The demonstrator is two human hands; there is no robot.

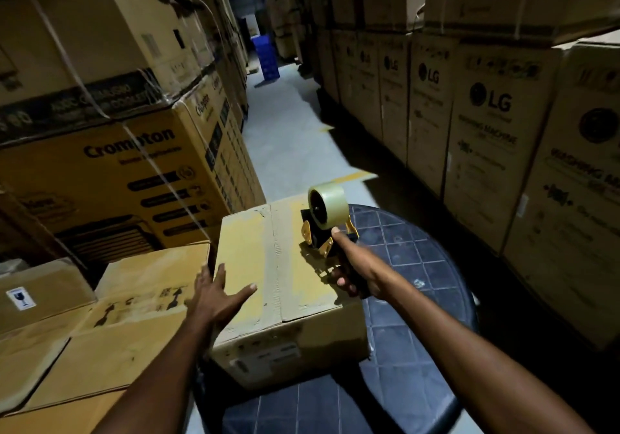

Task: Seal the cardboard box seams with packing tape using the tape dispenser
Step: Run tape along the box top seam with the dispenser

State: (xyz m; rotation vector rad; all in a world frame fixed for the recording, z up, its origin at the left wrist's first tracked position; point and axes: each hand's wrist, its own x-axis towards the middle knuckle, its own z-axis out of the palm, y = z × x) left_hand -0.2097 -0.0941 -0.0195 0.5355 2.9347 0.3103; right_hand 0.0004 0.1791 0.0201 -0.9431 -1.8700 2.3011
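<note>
I see the plain brown cardboard box (250,252) sitting on the dark round lattice-patterned plastic worktop (419,265), close beside lower brown cartons (100,339) on its left. The left hand (218,294) lies on the box's top at the left edge, fingers straight and spread, I judge to pin it against the tape's pull. The right hand (349,274) has its fingers clamped round the handle of the black-and-yellow tape dispenser (318,235), forefinger stretched towards the clear tape roll (330,203). The dispenser's foot seems to rest on the far right of the top. A duller band covers the centre seam (275,259), probably tape, and the flaps look scuffed and patchy
</note>
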